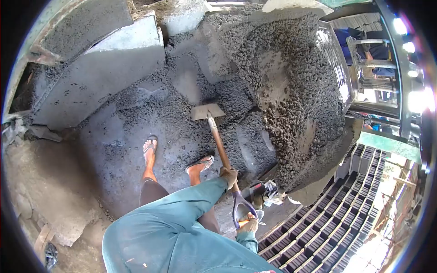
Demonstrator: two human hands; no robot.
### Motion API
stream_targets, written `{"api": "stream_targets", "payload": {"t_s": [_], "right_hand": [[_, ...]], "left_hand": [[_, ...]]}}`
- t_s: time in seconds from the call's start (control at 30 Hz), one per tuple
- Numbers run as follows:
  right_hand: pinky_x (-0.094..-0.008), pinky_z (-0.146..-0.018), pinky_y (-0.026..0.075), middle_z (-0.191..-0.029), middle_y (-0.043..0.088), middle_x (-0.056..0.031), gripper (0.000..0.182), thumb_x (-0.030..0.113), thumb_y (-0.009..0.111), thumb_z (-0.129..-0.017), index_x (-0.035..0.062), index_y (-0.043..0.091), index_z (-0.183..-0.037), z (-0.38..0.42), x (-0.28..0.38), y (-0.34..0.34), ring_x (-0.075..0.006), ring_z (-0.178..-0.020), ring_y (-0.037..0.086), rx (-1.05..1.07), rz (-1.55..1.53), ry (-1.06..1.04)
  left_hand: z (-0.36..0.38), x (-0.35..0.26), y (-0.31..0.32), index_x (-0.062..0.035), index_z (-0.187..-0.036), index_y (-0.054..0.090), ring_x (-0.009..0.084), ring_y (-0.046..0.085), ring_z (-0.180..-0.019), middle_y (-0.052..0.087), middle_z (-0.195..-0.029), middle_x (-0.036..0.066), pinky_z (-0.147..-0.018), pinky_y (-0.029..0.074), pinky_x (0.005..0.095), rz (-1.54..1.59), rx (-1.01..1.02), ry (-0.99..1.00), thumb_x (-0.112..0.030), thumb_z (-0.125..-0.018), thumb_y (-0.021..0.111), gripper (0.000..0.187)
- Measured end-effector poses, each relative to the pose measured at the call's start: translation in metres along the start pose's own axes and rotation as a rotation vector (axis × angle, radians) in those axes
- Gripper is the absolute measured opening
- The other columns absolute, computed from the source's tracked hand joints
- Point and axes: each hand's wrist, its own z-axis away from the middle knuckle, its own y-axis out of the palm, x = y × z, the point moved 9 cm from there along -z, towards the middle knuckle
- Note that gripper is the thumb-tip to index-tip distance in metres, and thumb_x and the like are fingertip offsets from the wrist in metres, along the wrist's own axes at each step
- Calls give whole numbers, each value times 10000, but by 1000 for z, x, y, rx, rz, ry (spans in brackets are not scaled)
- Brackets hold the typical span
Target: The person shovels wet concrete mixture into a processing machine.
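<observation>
Plainly, two hands (229, 176) (248, 224) grip one shovel (218, 141).

I stand in a concrete block-making yard: a large heap of wet grey concrete mix (291, 91) fills the floor, and rows of moulded blocks (327, 232) lie drying beside me.

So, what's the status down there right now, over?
Left hand gripping the shovel shaft, right hand on its handle grip. Blade resting on the wet concrete mix. Both feet on the mix, beside the blade.
</observation>
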Motion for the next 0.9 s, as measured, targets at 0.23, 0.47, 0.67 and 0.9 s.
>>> {"api": "stream_targets", "payload": {"t_s": [0.23, 0.47, 0.67, 0.9], "right_hand": [[-387, -752, 554, -904, 663, 9, 86, 212, 649, -962, 133, 665, -993, -67, -33, 158, -201, -829, 655, 530, -28, 184], [-435, -794, 540, -986, 637, -12, 89, 159, 671, -920, 115, 649, -993, -31, -32, 23, -232, -920, 621, 32, 100, 158], [-359, -476, 421, -642, 519, -6, 118, 218, 551, -930, 148, 548, -835, -41, -13, -43, -170, -513, 472, -21, 43, 36], [-424, -858, 528, -1061, 643, -102, 440, 287, 694, -893, 21, 602, -1231, -150, 43, 193, -263, -1007, 620, 577, 623, -782]], "left_hand": [[-34, -183, -44, -74, -984, 541, 248, 634, -614, 595, -696, 93, -501, 526, 412, -211, 75, 377, -187, -937, 649, 164], [-50, -13, -13, -34, -959, 561, 258, 679, -800, 642, -818, 121, -636, 540, 490, -235, -56, 188, -308, -914, 654, 294], [34, -13, 15, -17, -1246, 455, 298, 672, -831, 635, -954, 179, -691, 545, 416, -271, 50, 155, -129, -890, 655, 424], [-72, -259, 80, 17, -1379, 344, 346, 649, -1013, 601, -1131, 232, -879, 535, 440, -458, 54, 560, -226, -934, 623, 578]]}}
